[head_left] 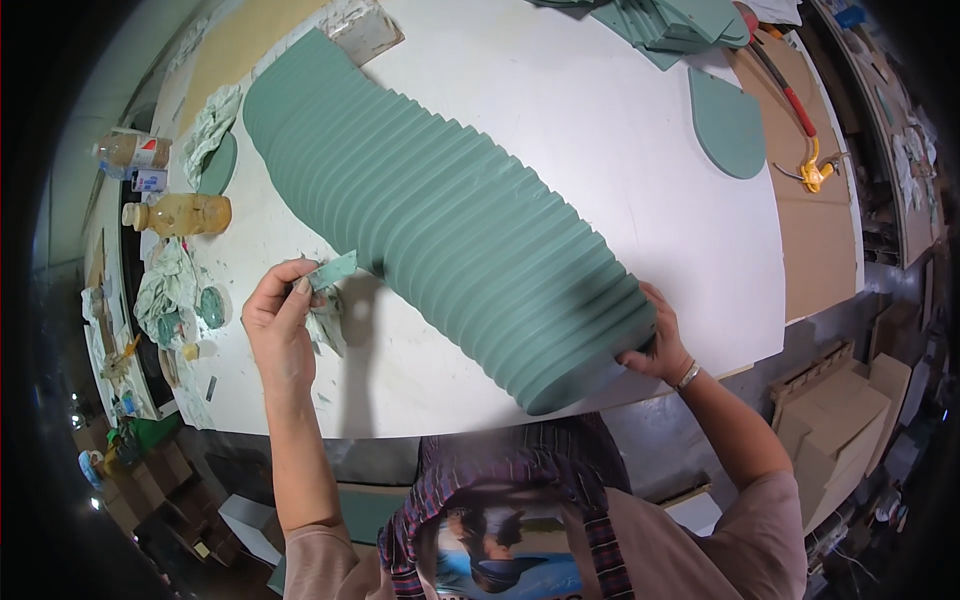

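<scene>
A long row of green round-ended panels lies overlapped across the white tabletop, slanting from the far left to the near right. My right hand grips the near end of this row, thumb on the face of the end panel and fingers round its edge. Left of the row, my left hand pinches a small flat green strip that looks like a scraper. Below it hangs a green-stained cloth, partly behind the fingers; whether the hand holds it too is unclear.
Bottles and stained rags stand and lie along the table's left side. At the far right are a single green panel, more stacked panels and a red-and-yellow tool. Cardboard boxes sit below, right.
</scene>
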Demonstrator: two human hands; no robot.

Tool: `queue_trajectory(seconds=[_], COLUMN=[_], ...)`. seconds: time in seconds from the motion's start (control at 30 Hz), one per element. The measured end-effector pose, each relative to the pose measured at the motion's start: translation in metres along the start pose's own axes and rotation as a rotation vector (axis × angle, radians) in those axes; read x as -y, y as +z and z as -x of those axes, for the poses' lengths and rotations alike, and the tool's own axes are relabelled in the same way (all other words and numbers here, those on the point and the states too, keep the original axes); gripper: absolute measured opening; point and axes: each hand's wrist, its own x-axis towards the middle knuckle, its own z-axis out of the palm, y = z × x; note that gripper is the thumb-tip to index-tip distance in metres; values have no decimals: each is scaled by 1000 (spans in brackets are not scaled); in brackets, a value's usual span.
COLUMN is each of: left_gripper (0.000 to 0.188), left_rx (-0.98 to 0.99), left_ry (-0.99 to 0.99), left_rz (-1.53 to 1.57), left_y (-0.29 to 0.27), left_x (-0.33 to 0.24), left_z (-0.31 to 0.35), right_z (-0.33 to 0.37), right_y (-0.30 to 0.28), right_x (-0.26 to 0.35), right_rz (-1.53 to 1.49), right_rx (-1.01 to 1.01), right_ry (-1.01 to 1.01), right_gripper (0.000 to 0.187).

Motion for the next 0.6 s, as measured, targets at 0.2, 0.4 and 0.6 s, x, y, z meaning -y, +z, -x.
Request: queue_trajectory(seconds=[0.2,0.4,0.6], left_gripper=[15,15,14], left_rx=[10,-3,0], left_ry=[4,113,315], left_rz=[-8,-173,-429], left_y=[8,25,44], left_x=[10,13,10], left_z=[18,41,56], right_z=[5,0,1], right_y=[5,6,4], right_x=[1,7,4], right_rz=[-43,-127,-122], right_rx=[-52,-71,-70], right_ry=[71,108,65], right_gripper=[87,79,74])
